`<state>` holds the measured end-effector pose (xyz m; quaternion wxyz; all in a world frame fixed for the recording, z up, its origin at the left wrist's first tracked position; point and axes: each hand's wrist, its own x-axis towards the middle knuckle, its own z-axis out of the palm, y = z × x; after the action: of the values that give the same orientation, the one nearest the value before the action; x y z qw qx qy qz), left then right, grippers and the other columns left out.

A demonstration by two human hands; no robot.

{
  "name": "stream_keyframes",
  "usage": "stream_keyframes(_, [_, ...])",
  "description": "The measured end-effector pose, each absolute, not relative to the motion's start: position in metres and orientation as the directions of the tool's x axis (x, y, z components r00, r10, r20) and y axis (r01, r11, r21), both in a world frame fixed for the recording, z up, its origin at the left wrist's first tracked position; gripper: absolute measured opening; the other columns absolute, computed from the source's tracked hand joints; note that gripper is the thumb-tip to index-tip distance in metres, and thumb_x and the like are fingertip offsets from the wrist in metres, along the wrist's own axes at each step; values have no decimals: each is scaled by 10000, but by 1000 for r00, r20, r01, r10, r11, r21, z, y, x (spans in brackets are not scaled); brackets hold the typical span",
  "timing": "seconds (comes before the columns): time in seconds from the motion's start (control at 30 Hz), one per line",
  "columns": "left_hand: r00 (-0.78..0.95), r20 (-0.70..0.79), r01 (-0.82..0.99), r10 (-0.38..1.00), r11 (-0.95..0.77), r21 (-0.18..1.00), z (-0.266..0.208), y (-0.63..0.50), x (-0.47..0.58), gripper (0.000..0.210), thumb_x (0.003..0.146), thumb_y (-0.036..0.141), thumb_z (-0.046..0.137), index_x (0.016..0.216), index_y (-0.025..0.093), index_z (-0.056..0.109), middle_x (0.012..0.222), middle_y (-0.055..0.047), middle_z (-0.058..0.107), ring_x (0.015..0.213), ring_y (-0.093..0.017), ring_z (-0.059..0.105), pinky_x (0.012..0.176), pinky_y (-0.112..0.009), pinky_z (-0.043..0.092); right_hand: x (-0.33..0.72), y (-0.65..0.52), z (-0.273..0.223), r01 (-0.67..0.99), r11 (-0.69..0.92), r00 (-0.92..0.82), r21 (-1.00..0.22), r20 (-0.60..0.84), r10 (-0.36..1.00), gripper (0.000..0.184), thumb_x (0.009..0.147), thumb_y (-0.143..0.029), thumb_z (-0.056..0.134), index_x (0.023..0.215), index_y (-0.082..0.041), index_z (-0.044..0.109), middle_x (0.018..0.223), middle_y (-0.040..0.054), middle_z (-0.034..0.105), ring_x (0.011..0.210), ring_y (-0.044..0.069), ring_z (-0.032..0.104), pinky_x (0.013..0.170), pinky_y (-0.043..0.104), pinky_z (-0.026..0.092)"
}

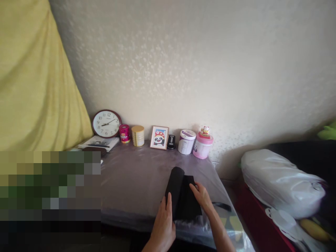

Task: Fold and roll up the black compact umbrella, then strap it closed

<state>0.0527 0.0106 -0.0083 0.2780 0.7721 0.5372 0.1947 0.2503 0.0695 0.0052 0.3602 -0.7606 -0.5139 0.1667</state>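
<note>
A black rolled-up sheet (pixel 174 187) is held over the front right part of the table, with a loose flat end spread to its right. I cannot tell what the material is. My left hand (pixel 162 218) is closed around the lower left side of the roll, its fingers along the edge. With thumb and fingers, my right hand (pixel 201 196) grips the right edge of the loose end. The part of the roll under my left palm is hidden.
The table (pixel 131 175) has a clear plastic cover. Along the wall stand a clock (pixel 106 123), a pink tin (pixel 124 133), a yellow-lidded can (pixel 138 135), a panda picture frame (pixel 159 137) and two tubs (pixel 187 142). A white plastic bag (pixel 280 178) lies right. A blurred patch covers the lower left.
</note>
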Motion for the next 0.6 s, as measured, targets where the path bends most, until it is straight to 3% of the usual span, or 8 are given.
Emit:
stream_keyframes(0.13, [345, 9, 705, 939, -266, 657, -10, 11, 53, 899, 617, -45, 392, 1406, 117, -7, 1458, -175, 203, 1336, -216, 229, 1067, -309, 248, 257, 71, 1, 716, -217, 405, -664, 142, 903, 346, 777, -432, 473, 859, -149, 656, 745, 81, 691, 763, 233, 643, 665, 288, 439])
stream_keyframes(0.27, [348, -10, 693, 938, -250, 676, -12, 12, 53, 895, 624, -51, 394, 1406, 111, -11, 1460, -177, 185, 1340, -215, 217, 1072, -298, 235, 252, 76, 0, 783, -188, 364, -593, 193, 911, 274, 801, -352, 441, 713, -175, 630, 721, 87, 680, 704, 221, 633, 642, 283, 409])
stream_keyframes(0.6, [347, -21, 716, 937, -251, 652, -14, 13, 55, 876, 628, -56, 390, 1397, 58, -14, 1455, -201, 173, 1353, -229, 174, 1087, -316, 204, 236, 85, 19, 797, -128, 323, -590, 238, 916, 324, 855, -346, 369, 640, -208, 568, 654, 49, 658, 633, 177, 601, 577, 250, 378])
